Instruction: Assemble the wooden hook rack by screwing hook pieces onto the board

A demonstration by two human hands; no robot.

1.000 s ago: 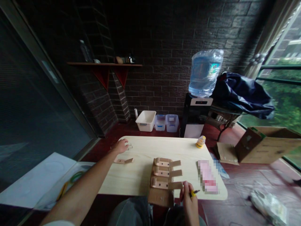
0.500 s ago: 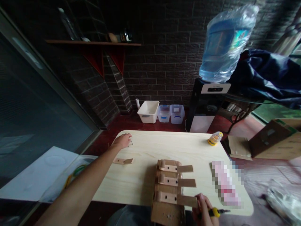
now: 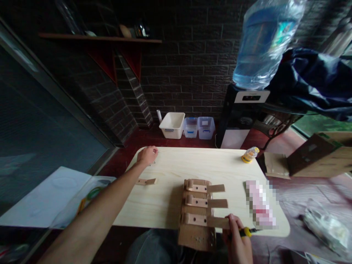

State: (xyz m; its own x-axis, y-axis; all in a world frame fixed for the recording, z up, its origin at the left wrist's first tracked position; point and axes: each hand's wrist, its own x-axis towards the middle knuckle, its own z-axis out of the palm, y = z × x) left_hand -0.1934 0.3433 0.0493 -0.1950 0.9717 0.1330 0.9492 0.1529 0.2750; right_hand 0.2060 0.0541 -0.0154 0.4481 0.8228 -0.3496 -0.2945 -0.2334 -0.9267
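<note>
My left hand [image 3: 147,155] reaches to the far left of the pale wooden table [image 3: 170,167], its fingers closed together at the tabletop. Whatever they pinch, if anything, is too small to tell. Small dark pieces, perhaps screws [image 3: 153,163], lie just beside it. In my right hand [image 3: 238,234] is a screwdriver [image 3: 245,231] with a yellow and black handle, tip to the right. Its fingertips also touch the end of the nearest cardboard strip [image 3: 218,222]. Three such strips, each with two dark dots, sit across a cardboard block [image 3: 196,234]. Another short strip [image 3: 146,181] lies nearer than my left hand.
A clear container with a yellow base [image 3: 249,155] stands at the table's far right. A blurred pink item [image 3: 258,201] lies near the right edge. An open plastic case [image 3: 73,190] is left of the table. Beyond are floor bins [image 3: 172,126] and a water dispenser [image 3: 239,117].
My left hand has shifted slightly right and farther along the tabletop, its fingers drawn closer together. My right hand keeps the screwdriver by the nearest strip. The whole view has tilted slightly.
</note>
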